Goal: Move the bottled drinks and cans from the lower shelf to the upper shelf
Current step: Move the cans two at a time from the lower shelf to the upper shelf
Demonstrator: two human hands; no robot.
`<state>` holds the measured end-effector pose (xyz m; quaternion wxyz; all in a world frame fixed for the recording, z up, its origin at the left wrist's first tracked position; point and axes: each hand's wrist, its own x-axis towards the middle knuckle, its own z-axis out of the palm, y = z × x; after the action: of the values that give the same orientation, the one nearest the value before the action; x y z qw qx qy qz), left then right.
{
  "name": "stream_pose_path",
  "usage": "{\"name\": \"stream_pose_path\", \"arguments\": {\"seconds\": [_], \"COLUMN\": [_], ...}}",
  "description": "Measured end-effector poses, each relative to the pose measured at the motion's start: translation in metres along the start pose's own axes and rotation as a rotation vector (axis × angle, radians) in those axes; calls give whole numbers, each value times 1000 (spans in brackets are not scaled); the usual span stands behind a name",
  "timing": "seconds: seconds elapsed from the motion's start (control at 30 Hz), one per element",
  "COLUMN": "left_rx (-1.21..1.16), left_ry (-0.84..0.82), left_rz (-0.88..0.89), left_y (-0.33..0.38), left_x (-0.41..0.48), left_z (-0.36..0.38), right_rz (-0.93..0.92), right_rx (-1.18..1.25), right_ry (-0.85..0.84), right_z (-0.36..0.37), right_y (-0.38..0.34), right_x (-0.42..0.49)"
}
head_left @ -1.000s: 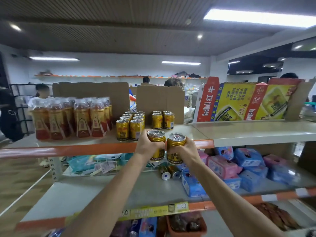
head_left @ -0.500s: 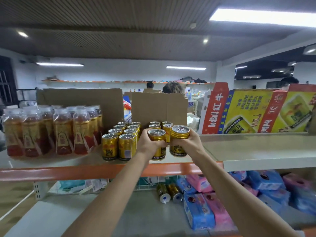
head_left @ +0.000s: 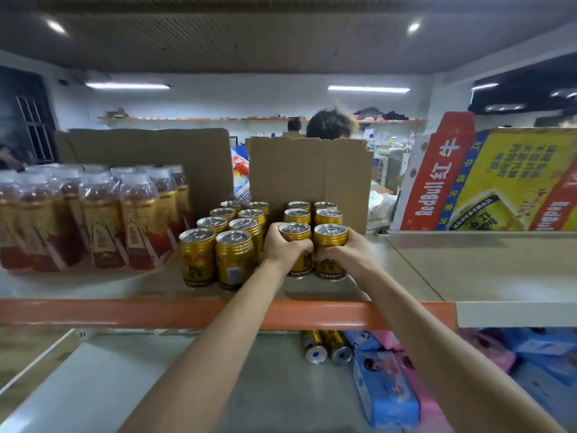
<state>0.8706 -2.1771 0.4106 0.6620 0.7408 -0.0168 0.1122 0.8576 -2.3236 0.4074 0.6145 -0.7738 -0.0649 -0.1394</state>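
Most of the job looks done: the upper shelf (head_left: 93, 312) carries the wrapped bottles (head_left: 93, 220) and gold cans (head_left: 231, 245). Left hand (head_left: 282, 248) and right hand (head_left: 346, 254) each grip a can, setting them there. Two cans (head_left: 326, 346) remain lying below.

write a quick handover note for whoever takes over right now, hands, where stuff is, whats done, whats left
Left hand: closed on a gold can, set upright on the upper shelf.
Right hand: closed on the can beside it, also upright there.
Done: two blocks of gold cans and the wrapped bottles stand on the upper shelf.
Left: release both cans, then fetch the two cans lying on their sides on the lower shelf, beside the blue and pink packs.
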Motion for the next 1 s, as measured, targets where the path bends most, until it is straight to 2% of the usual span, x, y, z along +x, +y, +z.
{"name": "stream_pose_path", "arguments": {"seconds": [0.17,0.3,0.43,0.6,0.8,1.0], "left_rx": [43,67,20,78,55,65], "left_ry": [-6,-2,-56,-59,-57,-62], "left_rz": [43,85,9,-21,-37,-56], "left_y": [-13,-19,-18,-23,-21,-26], "left_x": [19,22,18,20,21,29], "left_z": [6,7,5,6,8,11], "right_rz": [28,50,64,81,-2,-48], "right_rx": [-8,-35,-53,-121,-243,-148], "right_ry": [-28,11,63,149,216,114], "right_z": [-1,-1,-2,4,4,7], "right_y": [6,11,39,21,25,28], "right_x": [11,16,29,9,13,16]}}
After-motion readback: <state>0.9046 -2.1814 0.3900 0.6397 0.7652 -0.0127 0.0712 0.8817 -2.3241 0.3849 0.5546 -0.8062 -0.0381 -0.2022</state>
